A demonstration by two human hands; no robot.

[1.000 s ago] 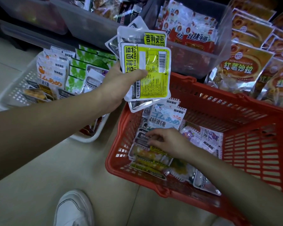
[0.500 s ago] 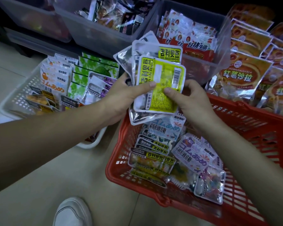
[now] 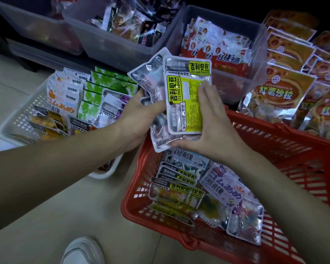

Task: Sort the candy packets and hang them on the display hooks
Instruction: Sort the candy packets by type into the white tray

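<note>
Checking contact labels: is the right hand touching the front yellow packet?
Touching. The head view shows the right hand with straight fingers flat on the right side of the yellow packet, thumb under the stack that the left hand grips.

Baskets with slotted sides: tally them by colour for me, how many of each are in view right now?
Red basket: 1
White basket: 1
Total: 2
</note>
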